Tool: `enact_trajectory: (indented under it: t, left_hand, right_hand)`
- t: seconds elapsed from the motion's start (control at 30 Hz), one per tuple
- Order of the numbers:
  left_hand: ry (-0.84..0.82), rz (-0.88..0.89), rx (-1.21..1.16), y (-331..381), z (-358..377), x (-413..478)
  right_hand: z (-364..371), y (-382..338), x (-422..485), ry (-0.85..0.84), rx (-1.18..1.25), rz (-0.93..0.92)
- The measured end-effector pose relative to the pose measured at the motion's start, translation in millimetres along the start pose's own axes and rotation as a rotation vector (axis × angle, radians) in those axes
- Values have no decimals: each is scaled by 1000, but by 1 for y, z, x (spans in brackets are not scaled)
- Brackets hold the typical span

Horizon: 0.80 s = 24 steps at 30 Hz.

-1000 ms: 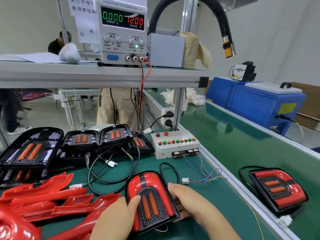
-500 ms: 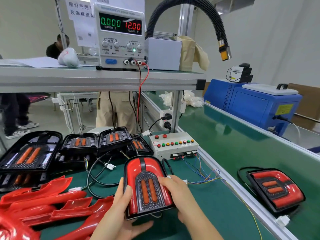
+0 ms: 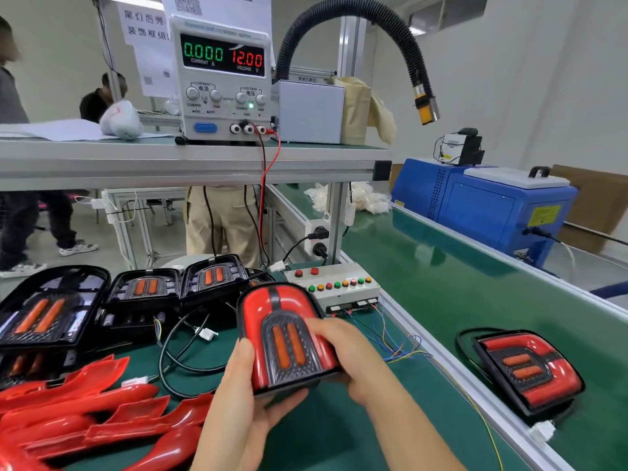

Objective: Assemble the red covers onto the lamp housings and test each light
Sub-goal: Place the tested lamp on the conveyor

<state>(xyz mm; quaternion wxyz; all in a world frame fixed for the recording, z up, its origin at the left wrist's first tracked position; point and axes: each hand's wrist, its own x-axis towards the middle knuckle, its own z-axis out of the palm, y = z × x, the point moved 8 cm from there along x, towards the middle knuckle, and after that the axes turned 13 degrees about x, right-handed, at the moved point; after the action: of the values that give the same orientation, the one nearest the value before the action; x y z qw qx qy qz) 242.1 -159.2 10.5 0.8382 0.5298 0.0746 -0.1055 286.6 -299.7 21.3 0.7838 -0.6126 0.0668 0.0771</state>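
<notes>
I hold an assembled lamp (image 3: 283,338), red cover on a black housing with two orange strips, tilted up above the green bench. My left hand (image 3: 248,406) cups its lower left edge from beneath; my right hand (image 3: 353,358) grips its right side. Several loose red covers (image 3: 81,413) lie piled at the lower left. Several bare black lamp housings (image 3: 142,290) with cables stand behind them. A white test box (image 3: 334,288) with coloured buttons sits just beyond the held lamp. The power supply (image 3: 222,79) on the shelf reads 0.000 A and 12.00 V.
A finished lamp (image 3: 526,368) lies on the green conveyor belt (image 3: 441,283) to the right. A blue machine (image 3: 486,209) stands beyond the belt. A black flexible hose (image 3: 356,15) arches over the shelf. People stand behind the bench on the left.
The lamp has been lifted off the bench and tilted up toward me. My left hand has shifted from on top of it to under its lower edge.
</notes>
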Motion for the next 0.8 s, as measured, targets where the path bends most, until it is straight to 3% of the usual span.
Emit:
enact_trajectory:
  t: [0.27, 0.37, 0.6, 0.8]
  left_hand:
    - [-295, 127, 52, 47, 112, 49]
    - [-374, 84, 64, 45, 160, 71]
    - [-361, -100, 88, 31, 235, 98]
    - [-384, -129, 81, 19, 245, 96]
  right_hand:
    - [-74, -94, 3, 336, 322, -280]
    - [-109, -119, -1, 461, 411, -356]
    - [-164, -137, -9, 672, 531, -390]
    - [-177, -138, -17, 703, 481, -435]
